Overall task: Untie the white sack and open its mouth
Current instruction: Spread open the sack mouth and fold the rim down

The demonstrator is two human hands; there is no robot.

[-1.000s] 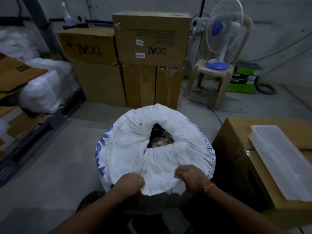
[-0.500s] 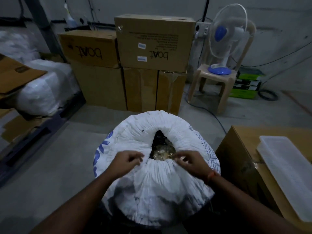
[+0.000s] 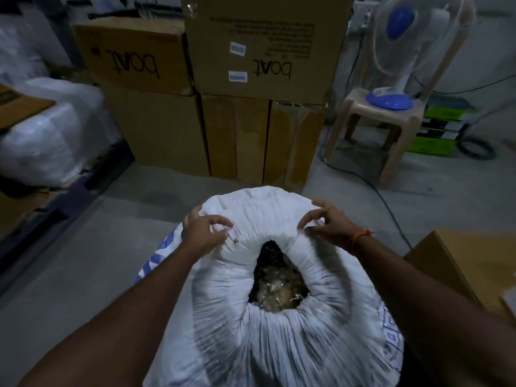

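The white sack (image 3: 273,325) stands on the floor right below the person, its mouth (image 3: 275,277) already part open, with crinkled clear wrapping showing in the dark gap. Both hands are set apart on the far rim: the left hand (image 3: 205,233) pinches a fold of the gathered cloth between thumb and fingers, and the right hand (image 3: 325,223) pinches the rim on the other side, an orange thread round its wrist. The danger appears to be uneven pulling; if one side is drawn harder, the full sack could tip toward the brown carton (image 3: 458,263) at its right, or the thin weave might tear at a pinch, and a fold slipping free would let the mouth gather shut again. The concrete floor (image 3: 92,247) is bare and grey, crossed by a blue cable (image 3: 388,202). Beyond stand stacked cardboard boxes (image 3: 259,51), white wrapped bundles (image 3: 53,129) at left, and a fan (image 3: 402,46) on a plastic stool (image 3: 377,121) by the wall
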